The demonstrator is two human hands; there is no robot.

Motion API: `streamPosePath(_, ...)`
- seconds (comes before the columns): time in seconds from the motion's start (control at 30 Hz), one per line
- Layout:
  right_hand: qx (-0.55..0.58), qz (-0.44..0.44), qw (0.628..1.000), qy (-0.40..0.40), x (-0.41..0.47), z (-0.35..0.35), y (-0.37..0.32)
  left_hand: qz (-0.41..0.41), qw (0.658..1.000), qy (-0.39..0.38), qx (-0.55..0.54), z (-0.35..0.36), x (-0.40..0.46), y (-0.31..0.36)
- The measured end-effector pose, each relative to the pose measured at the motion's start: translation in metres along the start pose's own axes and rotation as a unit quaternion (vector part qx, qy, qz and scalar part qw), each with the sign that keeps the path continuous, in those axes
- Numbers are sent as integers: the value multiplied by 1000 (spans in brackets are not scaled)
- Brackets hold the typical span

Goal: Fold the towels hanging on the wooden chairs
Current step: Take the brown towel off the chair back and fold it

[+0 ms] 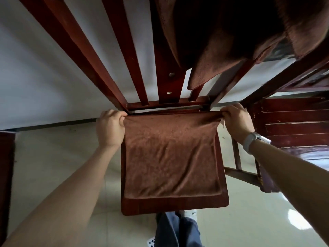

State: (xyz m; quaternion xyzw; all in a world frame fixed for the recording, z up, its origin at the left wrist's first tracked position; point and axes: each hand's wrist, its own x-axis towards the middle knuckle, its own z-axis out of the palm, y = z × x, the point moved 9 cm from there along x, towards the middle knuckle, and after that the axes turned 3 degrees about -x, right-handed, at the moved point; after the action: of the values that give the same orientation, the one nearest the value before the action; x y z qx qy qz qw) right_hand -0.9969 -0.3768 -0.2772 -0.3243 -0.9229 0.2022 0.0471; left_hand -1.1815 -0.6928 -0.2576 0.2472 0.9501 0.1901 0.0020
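A brown towel (171,154) lies spread flat over the seat of a dark red wooden chair (174,205). My left hand (110,129) grips the towel's far left corner at the base of the backrest. My right hand (237,122), with a watch on the wrist, pinches the far right corner. The far edge is stretched taut between both hands. A second brown towel (219,50) hangs over the top of the chair's slatted backrest (165,72), its corner dangling down near the slats.
Another dark wooden chair (292,125) stands close on the right. A dark wooden piece (6,175) is at the left edge. White wall (44,77) lies behind, pale tiled floor (249,220) below. My legs in blue trousers (178,230) stand at the seat's front edge.
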Motion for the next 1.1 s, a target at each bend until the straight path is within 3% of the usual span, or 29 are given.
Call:
streamPosePath(0.27,-50,-120,991,-27,-59,-11,-12,99,995,-15,13,-7,-55,-2)
streamPosePath(0.5,-102,-220,962,-130,-154,22,2,186,980,-68,29,18,-153,-14)
streamPosePath(0.63,-117,-221,955,-162,-197,48,20,184,977,-103,34,35,-195,-21)
streamPosePath(1.1,-164,-202,956,-137,-237,85,41,167,965,-176,101,86,-239,-35)
